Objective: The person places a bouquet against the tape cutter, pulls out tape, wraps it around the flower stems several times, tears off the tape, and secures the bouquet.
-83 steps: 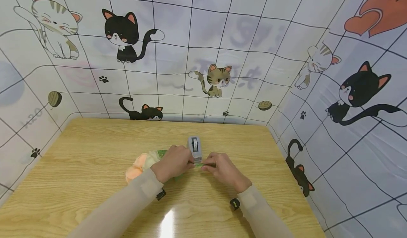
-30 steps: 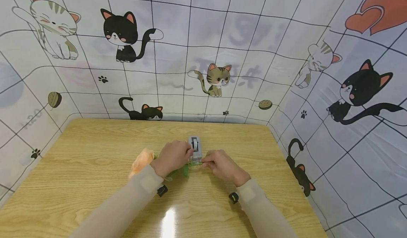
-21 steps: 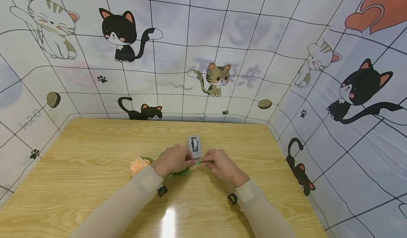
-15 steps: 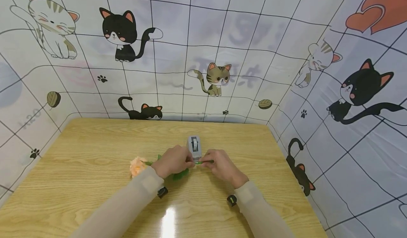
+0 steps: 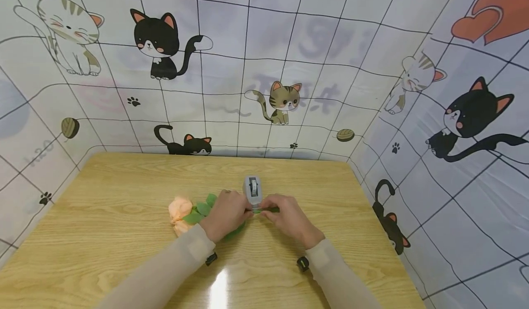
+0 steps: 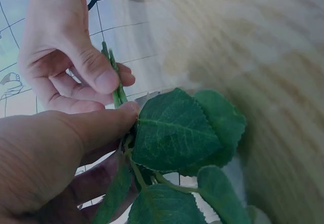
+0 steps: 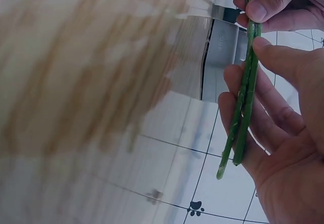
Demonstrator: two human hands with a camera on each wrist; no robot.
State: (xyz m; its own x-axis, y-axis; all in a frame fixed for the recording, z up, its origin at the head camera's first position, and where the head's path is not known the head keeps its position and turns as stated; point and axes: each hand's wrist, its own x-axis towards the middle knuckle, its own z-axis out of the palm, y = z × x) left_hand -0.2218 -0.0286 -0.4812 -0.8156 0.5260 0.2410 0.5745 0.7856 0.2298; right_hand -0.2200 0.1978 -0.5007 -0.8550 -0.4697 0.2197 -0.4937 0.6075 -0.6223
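Note:
Peach flowers point(image 5: 180, 208) with green leaves point(image 6: 174, 127) lie to the left, partly hidden behind my left wrist. Their green stems point(image 7: 244, 100), at least two side by side, run to the right between both hands. My left hand point(image 5: 228, 212) pinches the stems just below the leaves, thumb on top. Close beside it, my right hand point(image 5: 291, 219) holds the lower stems between thumb and fingers, the cut ends sticking out past the fingers. Right behind the stems stands a grey tape dispenser point(image 5: 248, 196) with a roll in it. Whether tape is on the stems is hard to tell.
The wooden table point(image 5: 136, 176) carries the work, its far edge against a sheet point(image 5: 231, 47) printed with cats and grid lines. Another sheet wall closes the right side. A dark wrist camera point(image 5: 303, 264) sits under the right wrist.
A second ago my left hand was raised over the dispenser; it has come down to the stems. The flower heads have turned, showing more leaves. My right hand has stayed nearly in place.

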